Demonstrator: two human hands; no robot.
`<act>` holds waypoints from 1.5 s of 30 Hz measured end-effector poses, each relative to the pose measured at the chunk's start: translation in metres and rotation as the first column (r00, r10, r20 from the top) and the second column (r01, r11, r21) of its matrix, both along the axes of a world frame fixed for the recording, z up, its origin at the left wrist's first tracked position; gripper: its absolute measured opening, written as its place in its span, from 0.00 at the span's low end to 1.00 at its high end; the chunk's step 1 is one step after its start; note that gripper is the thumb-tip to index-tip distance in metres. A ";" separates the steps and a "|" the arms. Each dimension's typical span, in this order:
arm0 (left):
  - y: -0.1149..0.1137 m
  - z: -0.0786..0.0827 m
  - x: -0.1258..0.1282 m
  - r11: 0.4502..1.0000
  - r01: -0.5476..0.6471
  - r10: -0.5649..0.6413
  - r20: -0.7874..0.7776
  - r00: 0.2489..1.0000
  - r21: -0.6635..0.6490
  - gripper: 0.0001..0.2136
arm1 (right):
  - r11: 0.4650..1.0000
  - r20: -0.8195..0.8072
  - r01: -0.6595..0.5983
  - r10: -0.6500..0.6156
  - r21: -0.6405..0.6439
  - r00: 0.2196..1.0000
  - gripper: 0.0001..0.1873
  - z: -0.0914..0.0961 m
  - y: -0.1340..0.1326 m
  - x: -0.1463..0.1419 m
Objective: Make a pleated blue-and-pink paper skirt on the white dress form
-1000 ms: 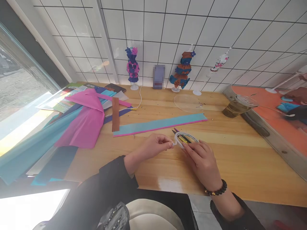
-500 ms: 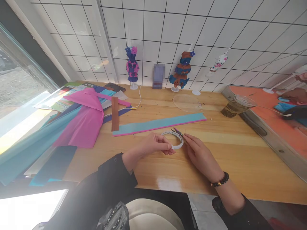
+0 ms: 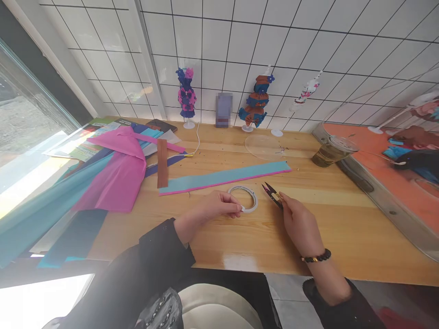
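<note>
Between its fingers and thumb my left hand (image 3: 222,205) pinches a roll of white tape (image 3: 253,206), tilted just above the wooden table. My right hand (image 3: 303,226), with a dark bead bracelet at the wrist, is closed around a pair of thread snips (image 3: 272,194). The snips' dark blades point up and left, apart from the tape roll. Beyond both hands lies a long light-blue strip (image 3: 224,177) with a pink edge along its near side. A brown strip (image 3: 162,164) lies across its left end.
Pink fabric (image 3: 128,173), blue sheets and papers are heaped at the left. Small dressed stands (image 3: 187,98) line the tiled wall, beside a phone-like upright object (image 3: 223,110). A cup of dark drink (image 3: 331,151) stands at the right, by an orange surface (image 3: 373,157).
My right hand has moved right with the snips, away from the tape roll. My left hand still holds the roll in nearly the same place.
</note>
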State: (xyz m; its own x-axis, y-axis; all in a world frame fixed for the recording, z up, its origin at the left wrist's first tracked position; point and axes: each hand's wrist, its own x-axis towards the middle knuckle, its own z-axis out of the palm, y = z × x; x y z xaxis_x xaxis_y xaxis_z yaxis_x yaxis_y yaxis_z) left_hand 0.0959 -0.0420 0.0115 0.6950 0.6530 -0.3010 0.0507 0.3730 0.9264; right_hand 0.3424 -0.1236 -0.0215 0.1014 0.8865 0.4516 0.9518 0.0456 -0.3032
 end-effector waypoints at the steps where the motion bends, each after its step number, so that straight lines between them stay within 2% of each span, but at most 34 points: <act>1: 0.000 -0.002 0.000 1.000 -0.001 0.001 0.010 1.000 -0.008 0.12 | 1.000 -0.138 0.009 -0.009 -0.003 0.990 0.18 0.003 -0.004 -0.002; 3: 0.000 -0.005 0.001 0.999 0.003 -0.001 0.045 0.999 -0.033 0.12 | 0.999 -0.389 0.016 -0.033 -0.047 0.920 0.18 0.010 -0.012 -0.012; 5: -0.001 -0.008 0.003 0.997 -0.008 0.015 0.093 0.996 -0.077 0.13 | 0.993 -0.551 0.012 -0.076 -0.119 0.831 0.19 0.017 -0.022 -0.026; 8: -0.003 -0.007 0.004 0.985 -0.037 0.063 0.157 0.985 -0.167 0.13 | 0.992 -0.698 -0.040 -0.053 -0.116 0.715 0.19 0.023 -0.035 -0.050; 10: -0.005 -0.005 0.006 0.975 -0.052 0.094 0.186 0.978 -0.217 0.13 | 0.995 -0.746 -0.047 -0.032 -0.084 0.665 0.19 0.022 -0.040 -0.064; 12: -0.007 -0.004 0.007 0.966 -0.065 0.117 0.201 0.973 -0.248 0.13 | 0.997 -0.747 -0.012 -0.046 -0.072 0.663 0.17 0.021 -0.044 -0.076; 15: -0.009 -0.005 0.008 0.971 -0.063 0.108 0.183 0.977 -0.232 0.13 | 0.996 -0.704 0.049 -0.091 -0.080 0.704 0.14 0.023 -0.044 -0.088; 20: -0.010 -0.011 0.010 1.000 -0.026 0.026 0.079 0.997 0.002 0.13 | 0.998 -0.594 0.032 -0.063 -0.062 0.802 0.12 0.032 -0.038 -0.098; 23: -0.012 -0.010 0.011 0.996 0.013 -0.017 0.045 0.999 0.085 0.12 | 0.998 -0.573 -0.005 -0.031 -0.061 0.819 0.12 0.032 -0.034 -0.100; 32: -0.014 -0.006 0.013 0.990 0.055 -0.051 -0.032 0.998 0.126 0.12 | 0.993 -0.614 -0.041 -0.034 -0.107 0.788 0.11 0.026 -0.030 -0.096; 40: -0.013 -0.010 0.014 0.988 0.052 -0.039 -0.092 0.995 0.146 0.11 | 0.979 -0.763 -0.047 -0.124 -0.198 0.635 0.12 0.029 -0.029 -0.091; 45: -0.013 -0.009 0.014 0.993 0.048 -0.040 -0.077 0.996 0.104 0.10 | 0.976 -0.782 -0.052 -0.136 -0.210 0.608 0.11 0.030 -0.030 -0.089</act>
